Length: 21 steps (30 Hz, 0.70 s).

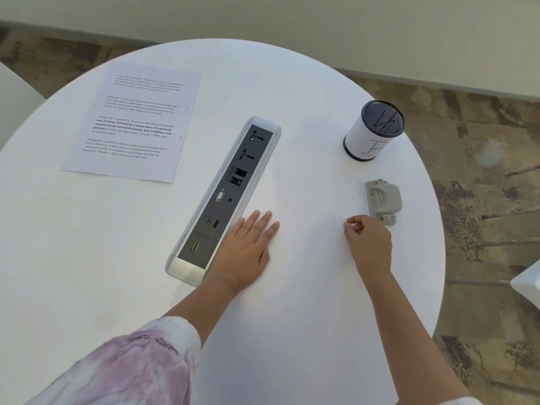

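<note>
Hole punch (385,200) lies near table (117,258) edge; right hand (369,244) just beside it, fingers curled, apparently empty. Left hand (248,252) rests flat, fingers straight, beside socket strip (225,197).

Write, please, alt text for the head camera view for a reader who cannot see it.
A person's right hand, fingers curled, is beside a grey hole punch on a round white table, while the left hand lies flat next to a built-in socket strip. A printed sheet lies far left; a paper-wrapped mesh cup stands beyond the punch.
</note>
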### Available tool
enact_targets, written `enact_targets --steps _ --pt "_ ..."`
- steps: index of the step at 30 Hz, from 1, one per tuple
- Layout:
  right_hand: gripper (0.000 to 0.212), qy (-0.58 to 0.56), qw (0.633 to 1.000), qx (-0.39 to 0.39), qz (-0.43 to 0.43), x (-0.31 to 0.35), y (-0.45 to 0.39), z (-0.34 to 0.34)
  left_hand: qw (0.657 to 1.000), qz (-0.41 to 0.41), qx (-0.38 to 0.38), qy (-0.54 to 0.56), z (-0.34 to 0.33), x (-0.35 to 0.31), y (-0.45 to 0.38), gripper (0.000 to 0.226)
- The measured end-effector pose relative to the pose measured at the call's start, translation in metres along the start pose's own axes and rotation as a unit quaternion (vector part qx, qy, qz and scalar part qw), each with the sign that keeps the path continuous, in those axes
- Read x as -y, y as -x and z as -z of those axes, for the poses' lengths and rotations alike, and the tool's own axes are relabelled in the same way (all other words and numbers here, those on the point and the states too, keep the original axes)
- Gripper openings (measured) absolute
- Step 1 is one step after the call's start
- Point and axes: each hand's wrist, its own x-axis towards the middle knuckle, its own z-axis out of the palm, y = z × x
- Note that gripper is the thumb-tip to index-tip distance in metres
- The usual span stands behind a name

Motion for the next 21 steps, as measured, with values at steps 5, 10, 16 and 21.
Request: enact_targets --steps 5,10,16,21 --pt "0.014 0.042 0.999 0.013 0.023 0.002 -0.005 -0.002 1.0 0.001 -0.002 0.0 0.0 0.0 0.0 0.051" --pt "0.013 0.094 0.995 0.015 0.034 0.007 -0.006 -0.003 1.0 -0.001 -0.004 0.001 -0.001 0.001 0.0 0.051" --pt "0.014 0.102 0.993 0.056 0.008 0.013 -0.009 -0.004 1.0 0.001 -0.005 0.003 -0.003 0.002 0.001 0.05" --pt "0.017 0.117 0.99 0.084 -0.001 0.016 -0.014 -0.004 1.0 0.0 -0.008 0.005 -0.005 0.002 0.0 0.05"
